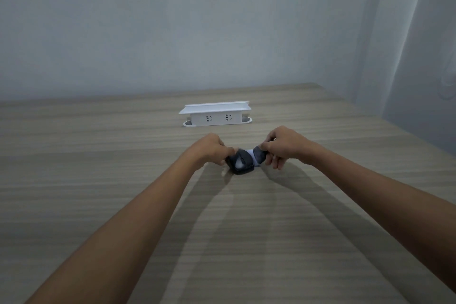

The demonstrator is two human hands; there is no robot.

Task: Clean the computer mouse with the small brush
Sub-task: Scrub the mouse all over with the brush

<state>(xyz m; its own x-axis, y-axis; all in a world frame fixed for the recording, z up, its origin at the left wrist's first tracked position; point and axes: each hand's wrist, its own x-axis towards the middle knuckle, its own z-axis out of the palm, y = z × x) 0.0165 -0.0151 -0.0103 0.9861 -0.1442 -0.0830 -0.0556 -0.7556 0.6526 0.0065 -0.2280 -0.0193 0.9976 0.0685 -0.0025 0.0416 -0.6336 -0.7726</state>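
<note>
A dark computer mouse [240, 163] lies on the wooden table [98, 155], a little past the middle. My left hand [211, 148] grips its left side with thumb and fingers. My right hand [280, 144] pinches a small brush [259, 154] with a dark grey body and white bristles. The bristles touch the mouse's right side. Most of the brush's handle is hidden inside my right fist.
A white power strip box [216, 113] with two sockets facing me stands on the table just beyond my hands. A grey wall rises behind the table. At the right a pale curtain [419, 57] hangs past the table's edge.
</note>
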